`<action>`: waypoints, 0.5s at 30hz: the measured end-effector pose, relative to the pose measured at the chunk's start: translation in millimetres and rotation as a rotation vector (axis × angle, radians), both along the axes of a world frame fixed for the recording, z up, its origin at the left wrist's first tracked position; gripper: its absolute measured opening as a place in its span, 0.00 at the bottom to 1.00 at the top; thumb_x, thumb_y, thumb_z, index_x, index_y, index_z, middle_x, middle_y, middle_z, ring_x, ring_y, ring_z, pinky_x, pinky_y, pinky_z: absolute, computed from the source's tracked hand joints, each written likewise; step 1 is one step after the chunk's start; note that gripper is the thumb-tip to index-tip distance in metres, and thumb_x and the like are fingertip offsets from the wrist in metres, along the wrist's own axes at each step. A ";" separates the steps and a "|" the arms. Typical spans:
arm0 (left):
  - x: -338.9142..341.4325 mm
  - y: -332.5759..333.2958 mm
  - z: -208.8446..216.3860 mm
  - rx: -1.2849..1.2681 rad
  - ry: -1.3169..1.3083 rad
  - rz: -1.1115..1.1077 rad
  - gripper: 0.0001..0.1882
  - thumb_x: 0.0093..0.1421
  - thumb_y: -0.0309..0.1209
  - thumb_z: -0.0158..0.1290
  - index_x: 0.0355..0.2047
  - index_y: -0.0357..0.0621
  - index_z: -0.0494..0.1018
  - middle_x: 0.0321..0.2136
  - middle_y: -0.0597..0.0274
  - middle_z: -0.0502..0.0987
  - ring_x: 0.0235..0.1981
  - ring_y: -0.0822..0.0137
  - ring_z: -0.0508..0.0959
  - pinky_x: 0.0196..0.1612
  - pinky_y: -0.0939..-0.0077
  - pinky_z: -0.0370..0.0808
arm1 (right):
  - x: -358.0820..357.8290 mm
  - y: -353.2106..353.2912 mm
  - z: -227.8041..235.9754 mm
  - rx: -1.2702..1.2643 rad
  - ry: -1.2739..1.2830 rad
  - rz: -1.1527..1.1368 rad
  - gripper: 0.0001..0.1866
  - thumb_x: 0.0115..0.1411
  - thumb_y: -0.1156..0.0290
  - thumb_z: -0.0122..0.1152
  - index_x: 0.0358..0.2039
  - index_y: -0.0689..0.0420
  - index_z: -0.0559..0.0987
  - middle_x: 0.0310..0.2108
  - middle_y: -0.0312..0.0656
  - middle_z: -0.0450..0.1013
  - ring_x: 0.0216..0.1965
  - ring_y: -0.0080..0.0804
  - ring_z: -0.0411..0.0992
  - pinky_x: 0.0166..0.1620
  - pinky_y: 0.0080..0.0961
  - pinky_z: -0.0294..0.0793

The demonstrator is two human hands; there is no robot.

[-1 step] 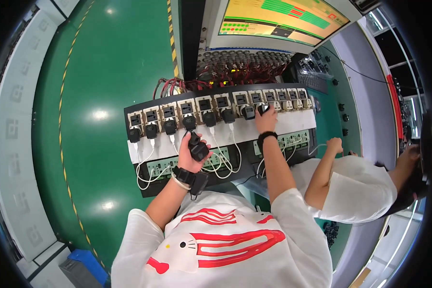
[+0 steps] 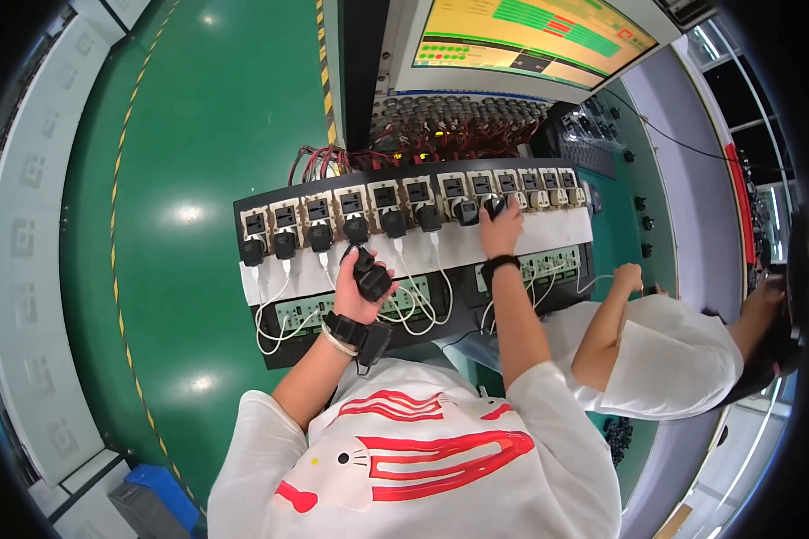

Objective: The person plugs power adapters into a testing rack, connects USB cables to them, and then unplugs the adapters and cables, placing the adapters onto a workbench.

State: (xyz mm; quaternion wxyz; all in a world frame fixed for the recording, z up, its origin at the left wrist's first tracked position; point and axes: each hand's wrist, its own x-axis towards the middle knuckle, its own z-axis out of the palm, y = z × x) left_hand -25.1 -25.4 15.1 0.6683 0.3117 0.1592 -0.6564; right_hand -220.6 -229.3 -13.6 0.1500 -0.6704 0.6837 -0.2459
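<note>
My left hand is closed around several black power adapters, held just in front of the socket row. The fingers of my right hand grip another black power adapter at a socket right of the middle. Whether its pins are fully in the socket is hidden. Beside it on the left, a black adapter sits in its socket. Farther left, several black adapters sit in the sockets, with white cables attached to some.
A monitor stands beyond the socket panel, above red and black wiring. Green circuit boards with looping white cables lie along the panel's near side. At right, a co-worker in a white shirt is close to my right arm.
</note>
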 end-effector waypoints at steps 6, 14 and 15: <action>-5.7 -6.2 6.5 -0.081 -0.224 0.028 0.16 0.62 0.46 0.45 0.38 0.46 0.69 0.30 0.62 0.74 0.33 0.63 0.77 0.39 0.62 0.76 | 40.6 119.2 99.2 0.111 -0.333 0.930 0.27 0.47 0.80 0.59 0.50 0.56 0.69 0.50 0.47 0.65 0.52 0.46 0.62 0.56 0.35 0.62; -10.5 -18.3 27.5 -0.107 0.090 -0.117 0.19 0.59 0.51 0.48 0.39 0.50 0.69 0.43 0.57 0.72 0.47 0.56 0.71 0.46 0.47 0.69 | 15.3 120.0 77.4 0.004 -0.402 0.769 0.26 0.48 0.77 0.63 0.50 0.58 0.70 0.45 0.48 0.70 0.48 0.46 0.67 0.52 0.32 0.65; -4.4 -16.0 21.2 -0.141 0.059 -0.118 0.20 0.58 0.51 0.49 0.39 0.49 0.69 0.44 0.57 0.71 0.48 0.56 0.70 0.48 0.48 0.67 | 6.8 108.5 76.7 0.092 -0.442 0.582 0.28 0.51 0.71 0.64 0.53 0.59 0.67 0.47 0.48 0.69 0.46 0.44 0.67 0.49 0.31 0.67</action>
